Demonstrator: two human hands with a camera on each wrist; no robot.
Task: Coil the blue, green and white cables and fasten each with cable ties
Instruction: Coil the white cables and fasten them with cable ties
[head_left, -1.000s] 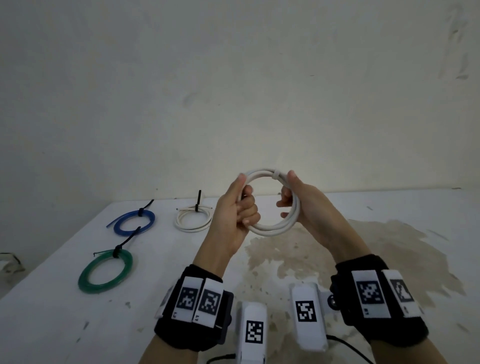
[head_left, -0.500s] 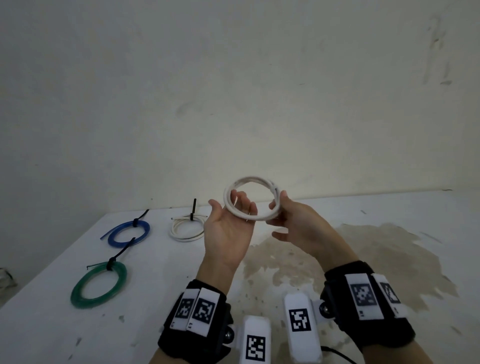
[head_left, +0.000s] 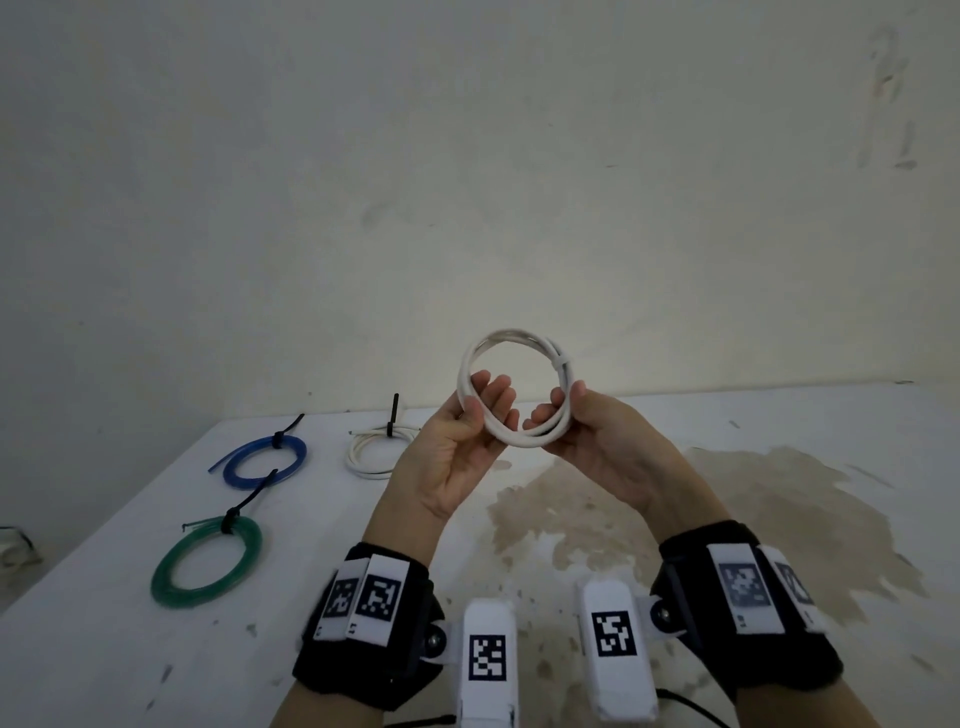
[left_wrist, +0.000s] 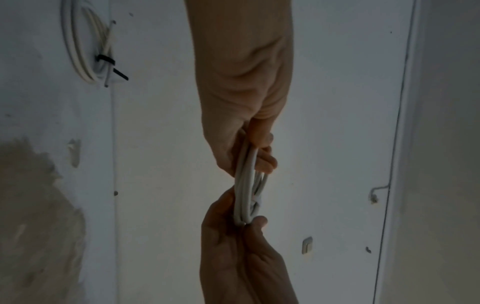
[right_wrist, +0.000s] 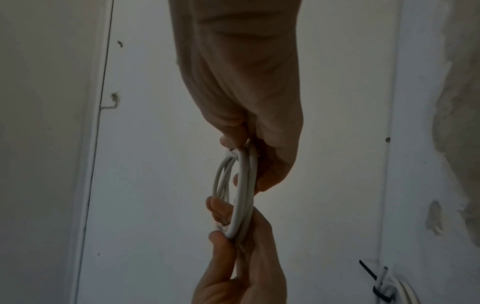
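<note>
Round coil of white plastic-sheathed cable (head_left: 540, 441), bound by a white tie (head_left: 560, 361), is hanging in the air above the white stained desk (head_left: 779, 519); left hand (head_left: 457, 457) is pinching its left arc, fingers (head_left: 498, 395) behind and thumb in front; right hand (head_left: 608, 447) is gripping its right arc, fingers curled round it; lying on the desk to the left: blue cable coil (head_left: 265, 462), green cable coil (head_left: 207, 561), second white cable coil (head_left: 371, 452), each fastened with a black tie.

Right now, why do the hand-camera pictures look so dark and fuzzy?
Head view: lit evenly, the white cable coil looks crisp, with mild wide-angle bending at the edges. Left wrist view: dim and grainy, the left hand blocks light. Right wrist view: equally murky, the right hand is soft and shadowed.
</note>
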